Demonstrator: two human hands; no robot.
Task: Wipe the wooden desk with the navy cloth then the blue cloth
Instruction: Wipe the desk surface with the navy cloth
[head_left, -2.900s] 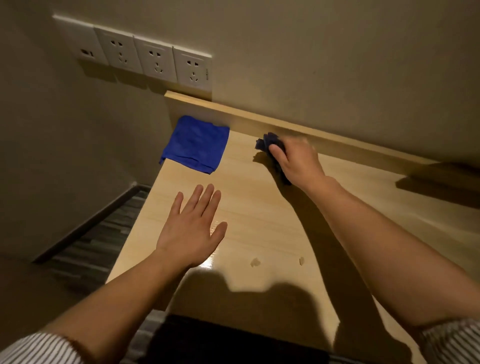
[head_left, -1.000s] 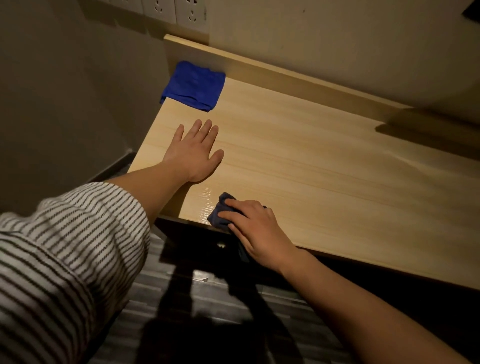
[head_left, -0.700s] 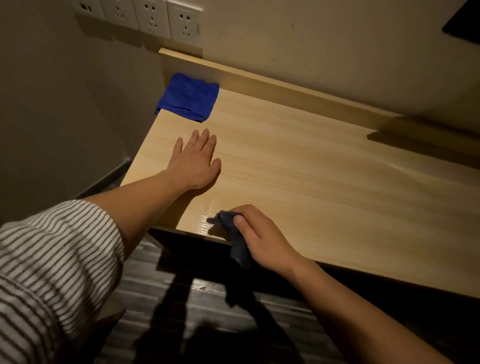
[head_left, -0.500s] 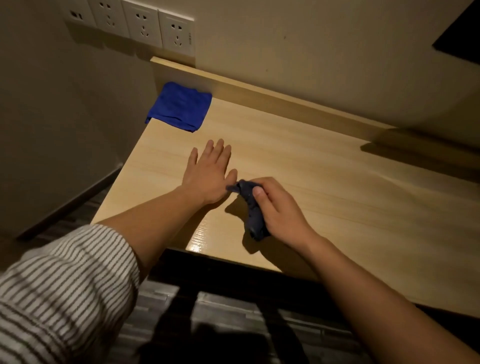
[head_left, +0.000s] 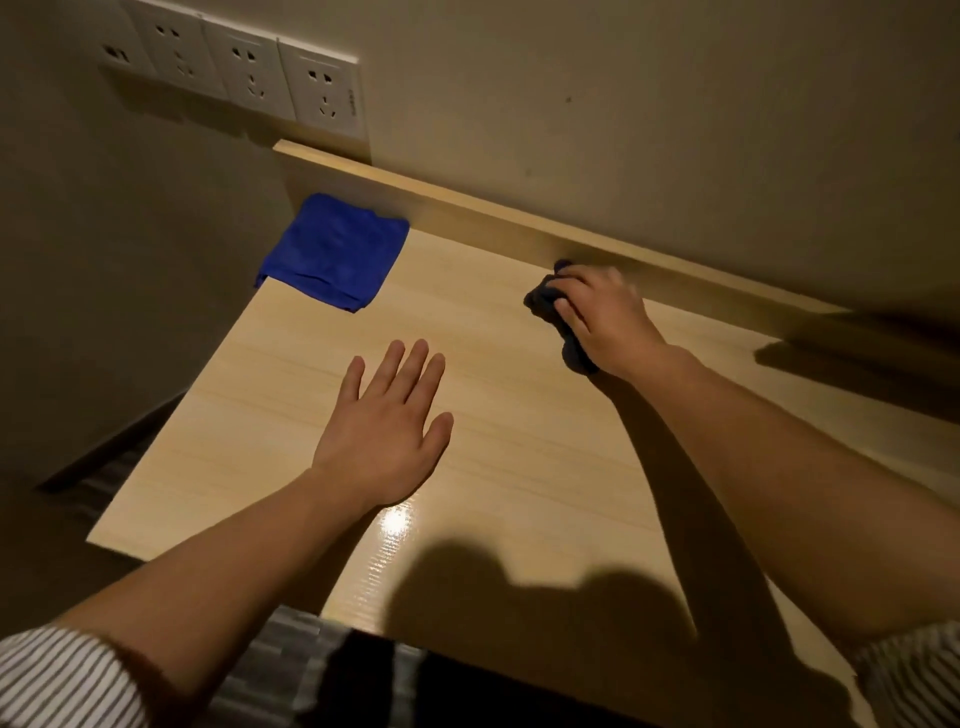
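Note:
The light wooden desk (head_left: 519, 441) fills the middle of the head view. My right hand (head_left: 605, 317) grips the bunched navy cloth (head_left: 545, 304) and presses it on the desk close to the raised back ledge. Most of that cloth is hidden under my fingers. My left hand (head_left: 387, 426) lies flat on the desk with its fingers straight and spread, holding nothing. The folded blue cloth (head_left: 335, 252) rests at the desk's far left corner, apart from both hands.
A raised wooden ledge (head_left: 467, 208) runs along the back against the wall. A row of white wall sockets (head_left: 249, 73) sits above the left corner. The desk's left edge drops to dark striped flooring (head_left: 104, 478).
My right hand has swept the navy cloth from the front edge near my left hand up to the back ledge. My left hand stays flat on the desk. The blue cloth has not moved.

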